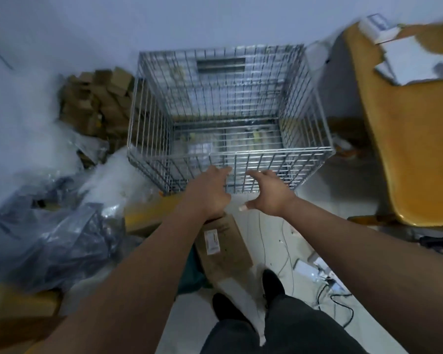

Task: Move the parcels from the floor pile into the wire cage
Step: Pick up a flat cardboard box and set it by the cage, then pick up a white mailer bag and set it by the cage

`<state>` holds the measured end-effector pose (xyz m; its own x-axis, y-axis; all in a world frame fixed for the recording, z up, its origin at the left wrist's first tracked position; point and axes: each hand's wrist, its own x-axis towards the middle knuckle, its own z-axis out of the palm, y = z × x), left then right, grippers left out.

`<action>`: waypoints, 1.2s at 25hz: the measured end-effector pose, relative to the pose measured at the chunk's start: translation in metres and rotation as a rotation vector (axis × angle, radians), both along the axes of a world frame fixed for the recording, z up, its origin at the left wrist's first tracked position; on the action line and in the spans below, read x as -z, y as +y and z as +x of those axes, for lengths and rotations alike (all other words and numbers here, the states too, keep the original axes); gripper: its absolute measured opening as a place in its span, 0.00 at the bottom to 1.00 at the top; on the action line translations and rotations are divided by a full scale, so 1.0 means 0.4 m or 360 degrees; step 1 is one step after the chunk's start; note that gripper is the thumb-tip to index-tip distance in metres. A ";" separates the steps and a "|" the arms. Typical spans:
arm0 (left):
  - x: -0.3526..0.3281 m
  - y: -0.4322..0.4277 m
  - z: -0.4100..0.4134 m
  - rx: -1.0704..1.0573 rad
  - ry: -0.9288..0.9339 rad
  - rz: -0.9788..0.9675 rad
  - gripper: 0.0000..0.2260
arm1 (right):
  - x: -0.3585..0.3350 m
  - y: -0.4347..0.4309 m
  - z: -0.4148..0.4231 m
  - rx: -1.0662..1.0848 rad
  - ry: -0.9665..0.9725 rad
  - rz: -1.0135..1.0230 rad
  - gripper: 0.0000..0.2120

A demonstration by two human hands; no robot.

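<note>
An open-topped wire cage [304, 159] stands on the floor ahead of me, with a few flat parcels lying at its bottom. My left hand [207, 192] and my right hand [267, 192] reach out side by side just in front of the cage's near wall, fingers spread and loosely curved, holding nothing. A flat brown cardboard parcel [224, 247] with a white label lies on the floor under my left wrist. More parcels form a pile at the left: grey plastic bags [54, 233], white bags [113, 175] and small brown boxes [97, 103].
A yellow-brown table [414, 149] stands at the right with white packets [417, 65] on it. Cables and a white power strip [317, 270] lie on the floor at the lower right. My dark shoes are below, beside a white bag.
</note>
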<state>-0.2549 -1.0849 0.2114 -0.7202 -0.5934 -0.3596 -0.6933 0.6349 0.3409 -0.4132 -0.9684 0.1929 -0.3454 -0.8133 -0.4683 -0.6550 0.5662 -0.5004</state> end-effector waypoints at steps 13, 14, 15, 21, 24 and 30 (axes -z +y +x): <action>-0.306 0.309 -0.476 0.0633 0.0216 -0.0143 0.23 | -0.364 0.387 -0.286 0.0778 0.0278 -0.0198 0.29; -0.306 0.342 -0.514 0.0684 0.0248 -0.0139 0.23 | -0.370 0.425 -0.313 0.0813 0.0283 -0.0208 0.29; -0.311 0.388 -0.561 0.0743 0.0271 -0.0135 0.23 | -0.378 0.475 -0.347 0.0862 0.0287 -0.0199 0.30; -0.320 0.659 -0.807 0.0982 0.0259 -0.0057 0.25 | -0.390 0.772 -0.519 0.1128 0.0251 -0.0093 0.30; -0.333 0.765 -0.904 0.1131 0.0251 -0.0068 0.25 | -0.403 0.892 -0.583 0.1285 0.0253 -0.0036 0.32; -0.366 0.940 -1.051 0.1638 0.0267 -0.0083 0.24 | -0.411 1.105 -0.584 0.1804 0.0311 -0.0029 0.32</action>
